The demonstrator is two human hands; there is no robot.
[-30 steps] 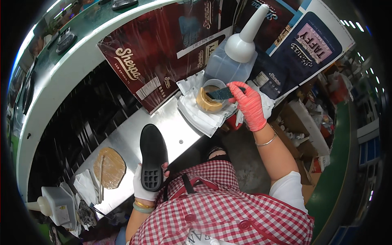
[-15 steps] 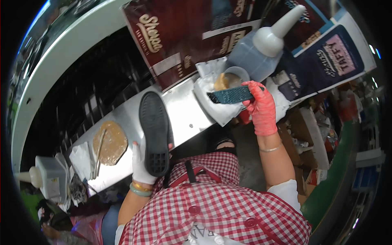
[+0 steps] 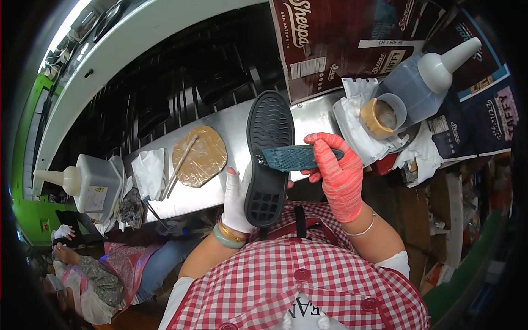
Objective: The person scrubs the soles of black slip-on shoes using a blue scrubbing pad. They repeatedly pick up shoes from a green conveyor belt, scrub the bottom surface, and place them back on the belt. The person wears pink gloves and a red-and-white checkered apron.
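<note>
Brush and sole are now meeting: a second ago the right hand in the pinkish-red knit glove [image 3: 338,176] was over at the small tan-rimmed glue pot [image 3: 379,116] at two o'clock, dipping, and it has since swung inward, so the flat teal bristle brush [image 3: 294,157] is now lying crosswise on the black rubber shoe sole with its wavy tread [image 3: 267,159], bristle end touching the sole's mid section. That hand's fingers are closed around the brush handle. The left hand in the white glove [image 3: 237,201], with a green bangle at its wrist, is gripping the sole from beneath near its heel, fingers wrapped on its left edge, and has lifted it upright toward the centre, toe pointing to twelve o'clock above the shiny steel bench [image 3: 220,190]. By my judgement the loading of the brush is finished and the coating of the sole is just beginning. At ten o'clock a brown glue-smeared round pad [image 3: 203,157] with a thin stick across it is sitting on the bench, and a translucent squeeze bottle with a white cone nozzle [image 3: 423,82] is standing beside the pot.
</note>
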